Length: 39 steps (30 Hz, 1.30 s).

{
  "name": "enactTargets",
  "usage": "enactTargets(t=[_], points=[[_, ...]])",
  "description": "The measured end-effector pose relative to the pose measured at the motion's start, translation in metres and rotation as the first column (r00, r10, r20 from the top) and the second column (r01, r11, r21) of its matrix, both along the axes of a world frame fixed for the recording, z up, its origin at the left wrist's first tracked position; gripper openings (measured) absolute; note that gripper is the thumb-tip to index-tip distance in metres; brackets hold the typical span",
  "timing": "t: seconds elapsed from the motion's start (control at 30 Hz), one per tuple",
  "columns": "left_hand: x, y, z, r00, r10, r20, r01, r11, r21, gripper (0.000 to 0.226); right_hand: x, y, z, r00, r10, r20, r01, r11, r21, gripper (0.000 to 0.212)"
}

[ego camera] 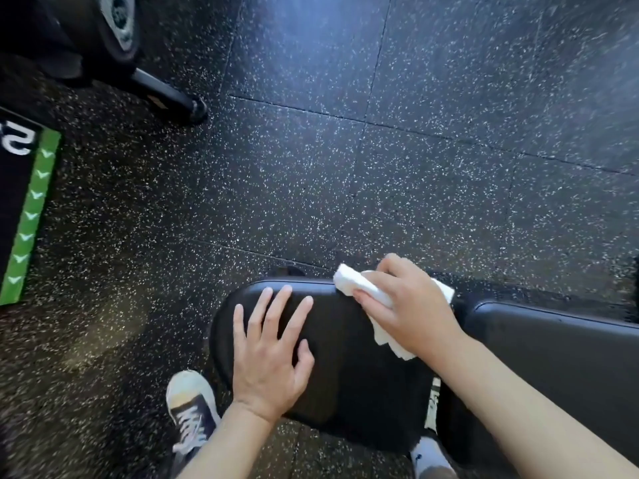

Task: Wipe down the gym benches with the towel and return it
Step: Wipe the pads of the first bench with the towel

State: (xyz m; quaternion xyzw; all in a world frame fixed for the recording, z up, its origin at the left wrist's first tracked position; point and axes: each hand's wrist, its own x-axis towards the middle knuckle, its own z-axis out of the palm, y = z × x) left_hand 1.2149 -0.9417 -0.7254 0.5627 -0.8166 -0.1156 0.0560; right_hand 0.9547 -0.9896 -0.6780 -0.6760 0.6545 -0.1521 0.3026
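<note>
A black padded gym bench fills the lower middle: its seat pad (345, 368) lies under my hands and its longer back pad (553, 357) runs off to the right. My right hand (408, 305) presses a folded white towel (356, 285) onto the far edge of the seat pad, fingers closed over it; part of the towel sticks out below my palm. My left hand (269, 354) lies flat on the seat pad's left part, fingers spread, holding nothing.
Dark speckled rubber floor tiles (380, 150) surround the bench. A black machine with a wheel and a bar foot (166, 95) stands at the top left. A black mat with a green border (33, 216) lies at the left edge. My shoes (192, 409) stand beside the bench.
</note>
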Motion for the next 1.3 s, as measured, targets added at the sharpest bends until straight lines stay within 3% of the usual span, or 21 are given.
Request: enactTargets(t=[0.2, 0.47, 0.63, 0.73, 0.93, 1.1, 1.2, 1.3], points=[[0.001, 0.004, -0.004, 1.0, -0.007, -0.026, 0.007, 1.0, 0.029, 0.084, 0.002, 0.002, 0.004, 0.994, -0.107, -0.013, 0.108, 0.99, 0.093, 0.034], [0.001, 0.005, -0.012, 0.997, 0.03, -0.068, -0.029, 0.999, 0.015, 0.063, 0.105, -0.069, -0.017, 0.992, 0.123, 0.022, -0.124, 0.95, 0.285, 0.041], [0.004, 0.007, -0.015, 0.996, 0.013, -0.091, -0.014, 1.0, -0.012, 0.084, 0.012, -0.047, -0.006, 0.998, 0.064, 0.014, -0.064, 0.926, 0.371, 0.04], [0.003, 0.009, -0.017, 0.997, 0.0, -0.078, -0.001, 1.0, -0.009, 0.085, -0.031, -0.03, 0.013, 1.0, 0.008, -0.025, 0.003, 0.91, 0.414, 0.023], [0.005, 0.009, -0.017, 0.998, 0.004, -0.07, -0.005, 1.0, -0.011, 0.076, 0.028, -0.044, -0.002, 0.999, 0.045, -0.025, -0.033, 0.936, 0.35, 0.043], [0.002, 0.005, -0.016, 0.997, 0.03, -0.066, -0.031, 0.999, -0.01, 0.051, 0.11, -0.083, -0.024, 0.987, 0.152, 0.056, -0.162, 0.913, 0.374, 0.04], [0.002, 0.003, -0.012, 0.998, 0.019, -0.056, -0.02, 1.0, -0.012, 0.057, 0.083, -0.074, -0.022, 0.991, 0.103, 0.083, -0.127, 0.909, 0.398, 0.04], [0.0, 0.002, -0.008, 0.999, 0.014, -0.029, -0.015, 1.0, -0.008, 0.064, 0.01, -0.049, -0.016, 0.997, 0.075, -0.009, -0.064, 0.905, 0.42, 0.042]])
